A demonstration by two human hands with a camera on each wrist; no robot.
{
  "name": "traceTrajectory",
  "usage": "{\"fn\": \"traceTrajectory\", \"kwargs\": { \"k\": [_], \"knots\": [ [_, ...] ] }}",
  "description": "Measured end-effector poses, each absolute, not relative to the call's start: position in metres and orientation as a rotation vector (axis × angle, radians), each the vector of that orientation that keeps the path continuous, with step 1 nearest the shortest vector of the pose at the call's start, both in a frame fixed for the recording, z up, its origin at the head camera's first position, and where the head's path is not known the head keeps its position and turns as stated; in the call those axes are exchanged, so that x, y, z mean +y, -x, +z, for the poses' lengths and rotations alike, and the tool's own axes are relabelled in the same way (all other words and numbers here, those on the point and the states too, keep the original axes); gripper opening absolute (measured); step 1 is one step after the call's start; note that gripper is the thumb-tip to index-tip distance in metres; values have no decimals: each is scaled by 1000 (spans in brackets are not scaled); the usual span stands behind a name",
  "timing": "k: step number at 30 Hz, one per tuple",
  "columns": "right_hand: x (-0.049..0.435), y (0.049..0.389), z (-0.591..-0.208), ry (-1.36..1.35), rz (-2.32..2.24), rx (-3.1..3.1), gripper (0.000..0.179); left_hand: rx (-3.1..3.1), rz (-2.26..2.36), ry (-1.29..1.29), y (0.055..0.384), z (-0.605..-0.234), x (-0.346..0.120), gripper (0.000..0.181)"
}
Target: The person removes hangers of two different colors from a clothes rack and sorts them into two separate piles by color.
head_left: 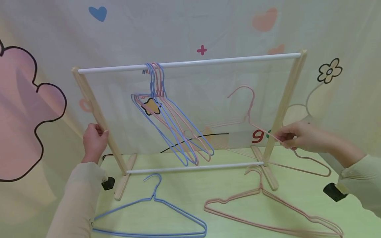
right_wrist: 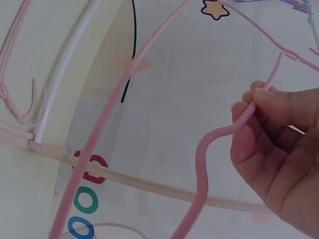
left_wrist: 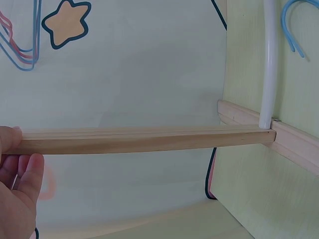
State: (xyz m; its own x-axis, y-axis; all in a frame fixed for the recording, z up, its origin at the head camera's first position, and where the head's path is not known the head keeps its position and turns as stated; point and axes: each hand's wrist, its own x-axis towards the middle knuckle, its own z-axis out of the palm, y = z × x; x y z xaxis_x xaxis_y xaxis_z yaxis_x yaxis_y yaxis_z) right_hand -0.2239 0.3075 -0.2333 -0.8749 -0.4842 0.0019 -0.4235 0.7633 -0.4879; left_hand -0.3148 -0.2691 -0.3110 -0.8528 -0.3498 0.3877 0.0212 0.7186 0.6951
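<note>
My left hand [head_left: 96, 140] grips the left wooden post [left_wrist: 149, 139] of a small clothes rack, thumb on one side and fingers on the other. In my right hand [head_left: 306, 137] a pink wire hanger [head_left: 251, 102] is pinched by its sloping shoulder, close by the right post [head_left: 285, 102]. The hanger's hook points up, below the white top rail [head_left: 208, 61]. In the right wrist view thumb and fingertips [right_wrist: 266, 97] close on the pink wire. Several blue and pink hangers [head_left: 175, 129] hang from the rail, left of its middle.
Blue hangers [head_left: 181, 211] lie on the pale green table [head_left: 184, 188] at front left, and pink hangers [head_left: 285, 201] at front right. A white lower bar [head_left: 193, 168] joins the rack's wooden feet [head_left: 269, 178]. Behind stands a printed curtain [head_left: 190, 26].
</note>
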Motion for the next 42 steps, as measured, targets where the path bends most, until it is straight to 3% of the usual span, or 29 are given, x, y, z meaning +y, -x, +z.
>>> {"fn": "traceTrajectory", "kwargs": {
  "k": [7, 26, 42],
  "knots": [
    [319, 213, -256, 701, -748, 2769, 16, -2387, -1015, -244, 316, -313, -269, 27],
    [331, 193, -322, 932, -981, 2465, 25, -2434, -1002, -260, 313, -309, -268, 32],
    [356, 184, -366, 844, -1173, 2184, 23, -2426, -990, -274, 311, -307, -265, 30]
  ]
}}
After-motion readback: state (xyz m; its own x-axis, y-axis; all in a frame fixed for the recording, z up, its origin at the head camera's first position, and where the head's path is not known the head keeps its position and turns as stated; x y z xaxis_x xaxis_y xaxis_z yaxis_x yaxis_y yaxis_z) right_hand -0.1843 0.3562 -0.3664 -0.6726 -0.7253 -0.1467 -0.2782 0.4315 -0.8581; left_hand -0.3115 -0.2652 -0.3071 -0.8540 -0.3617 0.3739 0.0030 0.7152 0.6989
